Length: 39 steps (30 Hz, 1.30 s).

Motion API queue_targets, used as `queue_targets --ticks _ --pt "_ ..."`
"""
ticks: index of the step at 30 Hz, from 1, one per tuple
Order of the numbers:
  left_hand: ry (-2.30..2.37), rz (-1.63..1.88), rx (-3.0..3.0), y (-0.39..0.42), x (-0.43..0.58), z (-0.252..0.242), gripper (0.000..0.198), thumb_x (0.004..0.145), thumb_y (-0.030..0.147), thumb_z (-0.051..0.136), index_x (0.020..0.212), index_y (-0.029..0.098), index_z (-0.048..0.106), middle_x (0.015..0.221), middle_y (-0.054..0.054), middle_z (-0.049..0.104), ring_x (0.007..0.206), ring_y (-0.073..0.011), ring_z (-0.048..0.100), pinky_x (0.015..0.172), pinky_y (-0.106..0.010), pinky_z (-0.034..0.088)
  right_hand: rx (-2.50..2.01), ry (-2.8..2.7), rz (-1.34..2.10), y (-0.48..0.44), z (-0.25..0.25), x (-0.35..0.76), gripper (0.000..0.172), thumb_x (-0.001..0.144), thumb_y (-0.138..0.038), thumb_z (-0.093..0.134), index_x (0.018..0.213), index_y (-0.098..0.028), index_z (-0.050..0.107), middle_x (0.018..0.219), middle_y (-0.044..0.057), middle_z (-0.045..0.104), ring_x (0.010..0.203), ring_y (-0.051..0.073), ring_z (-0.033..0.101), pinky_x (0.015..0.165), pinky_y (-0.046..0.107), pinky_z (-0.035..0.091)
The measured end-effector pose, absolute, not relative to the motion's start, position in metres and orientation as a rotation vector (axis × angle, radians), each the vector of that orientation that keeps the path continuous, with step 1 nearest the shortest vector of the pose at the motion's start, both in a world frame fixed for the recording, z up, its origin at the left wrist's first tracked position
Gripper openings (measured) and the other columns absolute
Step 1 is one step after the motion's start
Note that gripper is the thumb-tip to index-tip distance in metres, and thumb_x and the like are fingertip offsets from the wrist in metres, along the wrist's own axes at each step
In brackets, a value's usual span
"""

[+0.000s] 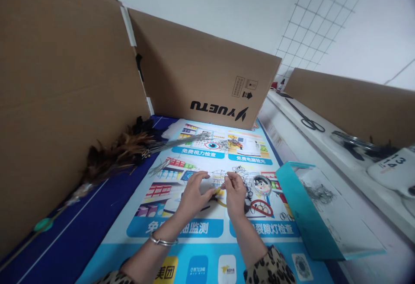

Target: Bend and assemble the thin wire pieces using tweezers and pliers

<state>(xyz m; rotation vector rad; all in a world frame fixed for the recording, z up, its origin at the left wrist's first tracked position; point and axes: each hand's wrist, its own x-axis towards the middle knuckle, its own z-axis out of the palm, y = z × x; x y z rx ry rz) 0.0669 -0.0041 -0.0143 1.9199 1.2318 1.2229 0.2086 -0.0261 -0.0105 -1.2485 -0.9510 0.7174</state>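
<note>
My left hand [193, 196] is over the middle of the printed sheet, with thumb and fingers apart and no object visible between them. Beside it, my right hand [236, 192] has its fingers curled towards the thumb in a pinch; what they grip is too small to make out. Thin, tangled wire pieces [240, 170] lie just beyond the right hand, and dark ring-like pieces [249, 191] lie at its right side. Close by is a round badge [262, 185] with a cartoon face.
Feathered stems [116, 152] with metal wires [191, 139] lie at the left. A teal-edged tray [303, 215] at the right contains small wire pieces [319, 193]. Cardboard panels [201, 68] stand behind and left. Scissors [311, 123] and a white cup [392, 169] rest on the right ledge.
</note>
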Motion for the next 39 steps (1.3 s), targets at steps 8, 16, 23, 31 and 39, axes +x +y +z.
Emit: queue_targets --ticks 8,16,23,31,39 --pt "1.223 1.264 1.881 -0.004 0.064 -0.012 0.021 0.071 0.017 0.054 0.091 0.021 0.056 0.107 -0.007 0.056 0.103 -0.0226 0.051 0.084 -0.036 0.044 -1.273 -1.022 0.693 -0.03 -0.006 0.205 0.025 0.078 -0.036 0.055 0.095 -0.017 0.058 0.073 0.001 0.058 0.062 0.013 0.055 0.06 0.026 0.046" --pt "1.203 1.352 1.801 -0.006 0.063 -0.008 0.011 0.073 0.015 0.051 0.078 0.02 0.059 0.111 -0.007 0.053 0.102 -0.0214 0.051 0.072 -0.03 0.048 -1.294 -1.058 0.635 -0.031 -0.002 0.204 0.025 0.076 -0.038 0.057 0.09 -0.018 0.062 0.072 0.001 0.06 0.065 0.013 0.055 0.061 0.025 0.046" --pt "1.202 1.402 1.755 -0.007 0.062 -0.006 0.01 0.077 0.019 0.052 0.08 0.019 0.061 0.092 -0.005 0.056 0.085 -0.0175 0.054 0.068 -0.028 0.048 -1.283 -1.097 0.604 -0.033 0.002 0.203 0.024 0.076 -0.038 0.057 0.088 -0.018 0.063 0.078 0.002 0.061 0.07 0.014 0.055 0.062 0.025 0.045" --pt "1.166 1.263 1.64 -0.012 0.064 -0.011 0.023 0.082 0.023 0.048 0.102 0.023 0.059 0.101 -0.002 0.062 0.083 -0.0156 0.059 0.073 -0.027 0.047 -1.28 -1.096 0.633 -0.033 0.005 0.204 0.023 0.075 -0.037 0.058 0.087 -0.018 0.063 0.076 0.001 0.061 0.068 0.013 0.054 0.06 0.024 0.044" --pt "1.201 1.323 1.659 -0.01 0.064 -0.008 0.015 0.08 0.02 0.048 0.088 0.021 0.061 0.093 -0.002 0.062 0.085 -0.0164 0.057 0.073 -0.026 0.045 -1.272 -1.052 0.661 -0.031 0.001 0.205 0.025 0.075 -0.039 0.058 0.087 -0.018 0.063 0.072 0.001 0.06 0.068 0.013 0.053 0.06 0.024 0.044"
